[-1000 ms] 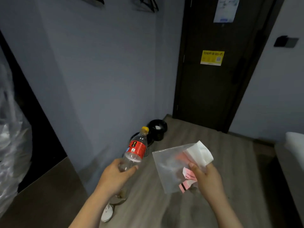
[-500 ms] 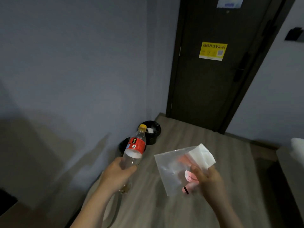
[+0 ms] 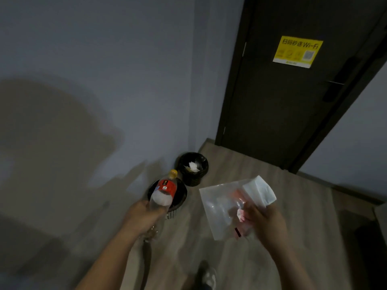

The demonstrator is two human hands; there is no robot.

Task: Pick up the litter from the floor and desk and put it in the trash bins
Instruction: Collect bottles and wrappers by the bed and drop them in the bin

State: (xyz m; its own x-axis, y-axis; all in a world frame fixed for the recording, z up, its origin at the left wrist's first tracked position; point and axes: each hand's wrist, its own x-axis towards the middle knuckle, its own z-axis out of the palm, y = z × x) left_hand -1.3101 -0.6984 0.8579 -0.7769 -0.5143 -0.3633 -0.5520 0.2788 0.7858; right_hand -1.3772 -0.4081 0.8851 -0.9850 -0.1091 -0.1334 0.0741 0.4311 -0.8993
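While L hand (image 3: 143, 218) grips bottle (image 3: 165, 188), neck fwd, near bin (image 3: 182, 197) lies just beyond grip; R hand (image 3: 266, 225), clutching bag (image 3: 219, 206), farther.

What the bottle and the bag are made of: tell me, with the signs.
The bottle: clear plastic, probably; its body is see-through, with a red label and yellow cap. The bag: thin translucent plastic film, likely; pink scraps show hazily through it.
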